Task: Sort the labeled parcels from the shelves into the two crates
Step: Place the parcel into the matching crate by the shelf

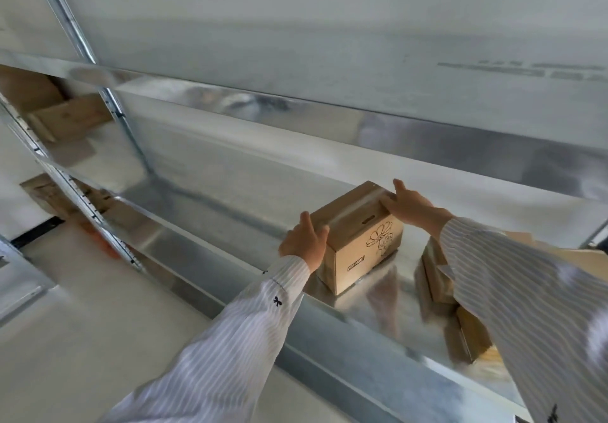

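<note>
The box (358, 241) stands on the metal shelf (230, 222) right of the frame's centre. Its long axis seems to run from lower left to upper right. The two hands bracket it. The left hand (304, 241) presses flat on its near left end, and the right hand (408, 205) lies flat on the far top edge; neither is clenched. The printed side reads "POP MART" beside a flower sketch. More boxes (437, 278) lie at lower right.
</note>
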`<state>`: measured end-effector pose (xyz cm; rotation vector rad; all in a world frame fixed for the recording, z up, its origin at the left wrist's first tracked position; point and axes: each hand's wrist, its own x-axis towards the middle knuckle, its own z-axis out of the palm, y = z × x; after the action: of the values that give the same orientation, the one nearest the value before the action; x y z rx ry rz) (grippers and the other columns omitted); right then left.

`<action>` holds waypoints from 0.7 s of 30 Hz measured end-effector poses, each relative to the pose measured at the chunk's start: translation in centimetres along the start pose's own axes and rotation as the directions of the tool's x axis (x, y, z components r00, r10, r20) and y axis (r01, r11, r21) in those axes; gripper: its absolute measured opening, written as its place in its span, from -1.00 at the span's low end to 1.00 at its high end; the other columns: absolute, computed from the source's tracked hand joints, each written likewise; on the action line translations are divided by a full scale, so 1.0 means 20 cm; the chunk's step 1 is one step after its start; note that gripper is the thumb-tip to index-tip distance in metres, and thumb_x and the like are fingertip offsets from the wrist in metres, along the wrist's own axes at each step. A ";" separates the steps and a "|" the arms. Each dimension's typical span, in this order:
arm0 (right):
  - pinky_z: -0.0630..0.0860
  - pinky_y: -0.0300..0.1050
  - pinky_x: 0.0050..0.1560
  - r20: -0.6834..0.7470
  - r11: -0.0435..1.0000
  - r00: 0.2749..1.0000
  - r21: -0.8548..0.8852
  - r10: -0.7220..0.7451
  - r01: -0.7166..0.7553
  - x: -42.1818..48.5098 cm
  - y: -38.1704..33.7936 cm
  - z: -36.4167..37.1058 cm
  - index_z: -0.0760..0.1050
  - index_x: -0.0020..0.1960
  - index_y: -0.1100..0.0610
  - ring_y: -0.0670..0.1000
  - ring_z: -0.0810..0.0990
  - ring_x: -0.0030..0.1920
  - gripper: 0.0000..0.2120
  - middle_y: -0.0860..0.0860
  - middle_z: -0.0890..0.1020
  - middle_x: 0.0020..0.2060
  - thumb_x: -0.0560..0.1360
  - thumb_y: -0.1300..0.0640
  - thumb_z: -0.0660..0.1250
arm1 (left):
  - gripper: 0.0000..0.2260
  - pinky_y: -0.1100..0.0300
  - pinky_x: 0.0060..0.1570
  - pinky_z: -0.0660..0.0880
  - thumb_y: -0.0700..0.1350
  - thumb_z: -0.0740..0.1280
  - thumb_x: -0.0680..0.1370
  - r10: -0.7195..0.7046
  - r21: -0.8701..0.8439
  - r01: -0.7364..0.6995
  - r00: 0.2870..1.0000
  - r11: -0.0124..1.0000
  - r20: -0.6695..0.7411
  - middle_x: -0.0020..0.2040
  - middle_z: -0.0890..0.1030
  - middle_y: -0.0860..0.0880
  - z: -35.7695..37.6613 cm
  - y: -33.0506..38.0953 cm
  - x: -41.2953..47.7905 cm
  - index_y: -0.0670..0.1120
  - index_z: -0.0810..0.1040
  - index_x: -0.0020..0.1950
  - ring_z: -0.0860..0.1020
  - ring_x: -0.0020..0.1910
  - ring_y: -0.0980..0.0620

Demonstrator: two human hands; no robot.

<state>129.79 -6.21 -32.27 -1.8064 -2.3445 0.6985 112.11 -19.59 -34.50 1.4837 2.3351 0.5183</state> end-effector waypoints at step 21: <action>0.61 0.05 -0.01 0.011 0.917 0.966 0.312 0.258 -0.248 -0.36 0.09 0.10 0.41 0.23 0.17 0.03 0.70 -0.23 -0.62 0.11 0.69 -0.13 0.60 -0.09 0.09 | -0.45 0.28 -0.03 0.37 -0.23 0.11 0.60 0.184 -0.299 -0.120 0.963 0.947 0.198 0.48 0.27 -0.03 -0.13 0.01 0.25 0.06 0.03 0.55 0.50 0.14 -0.03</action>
<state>132.76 -13.26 -33.44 -1.9700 -1.8655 0.9998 109.06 -15.22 -32.42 1.5049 1.8938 0.6594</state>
